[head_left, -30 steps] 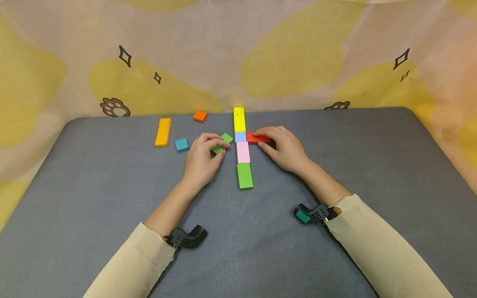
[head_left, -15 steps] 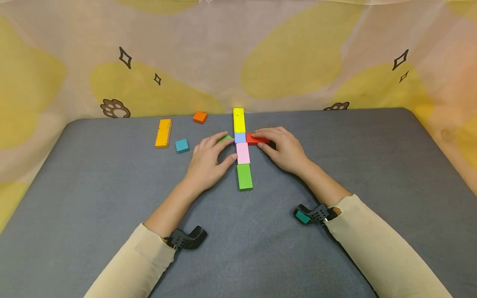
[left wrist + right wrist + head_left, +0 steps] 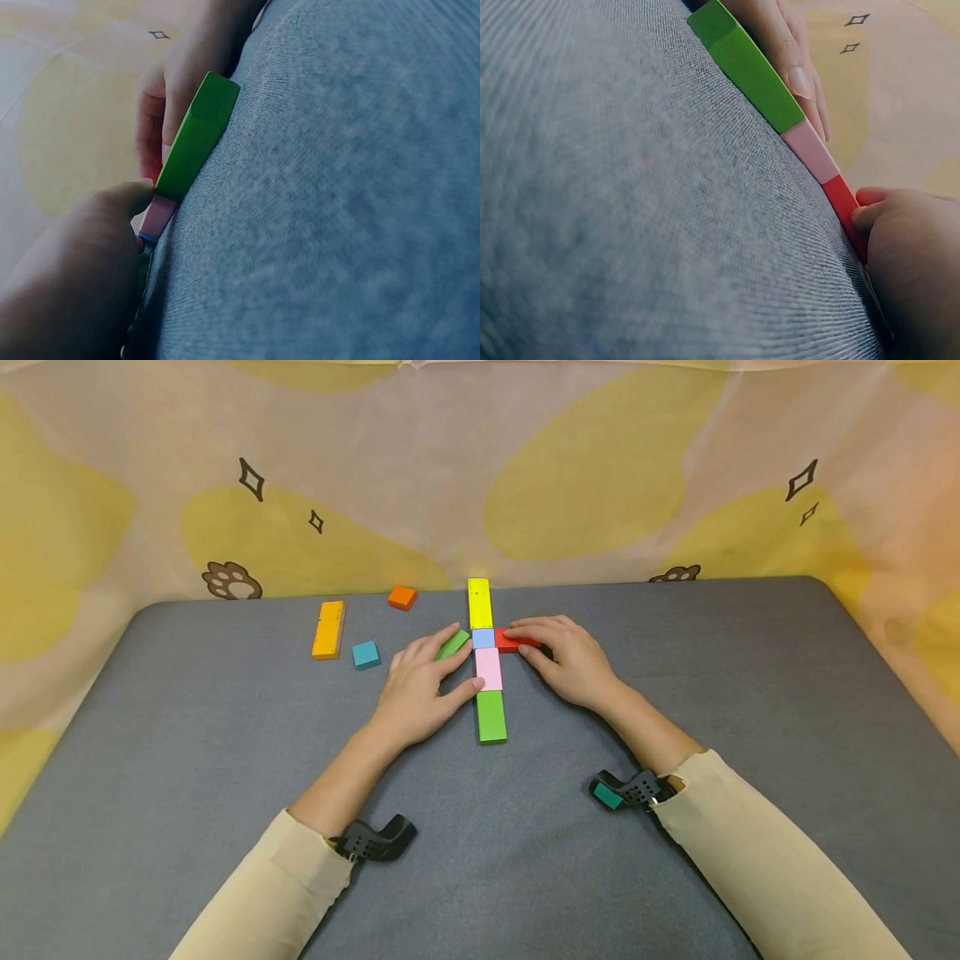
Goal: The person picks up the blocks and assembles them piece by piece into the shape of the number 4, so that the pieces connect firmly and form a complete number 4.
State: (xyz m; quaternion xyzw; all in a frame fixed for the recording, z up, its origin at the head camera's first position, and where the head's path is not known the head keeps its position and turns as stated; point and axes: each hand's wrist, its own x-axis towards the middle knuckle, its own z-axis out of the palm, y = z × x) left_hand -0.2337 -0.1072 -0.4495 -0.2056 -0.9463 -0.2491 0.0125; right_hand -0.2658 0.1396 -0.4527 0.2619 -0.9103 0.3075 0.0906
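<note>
A row of flat blocks runs down the middle of the grey surface: yellow (image 3: 479, 603), small blue (image 3: 483, 638), pink (image 3: 487, 664) and green (image 3: 492, 718) nearest the person. To the row's left, my left hand (image 3: 416, 693) spreads its fingers over a second green block (image 3: 454, 643), which they partly cover. Its thumb touches the pink block. On the other side, my right hand (image 3: 573, 664) pinches a red block (image 3: 507, 641) whose end meets the blue one. The right wrist view shows the thumb against the red block (image 3: 845, 206).
Farther left lie an orange-yellow block (image 3: 328, 630), a small teal block (image 3: 366, 655) and a small orange block (image 3: 402, 598). A patterned cloth backdrop (image 3: 585, 460) rises behind the grey surface (image 3: 480, 860).
My left hand has shifted right, bringing the green block nearer the blue one. Its thumb has left that green block and come onto the pink block. My right hand stays on the red block.
</note>
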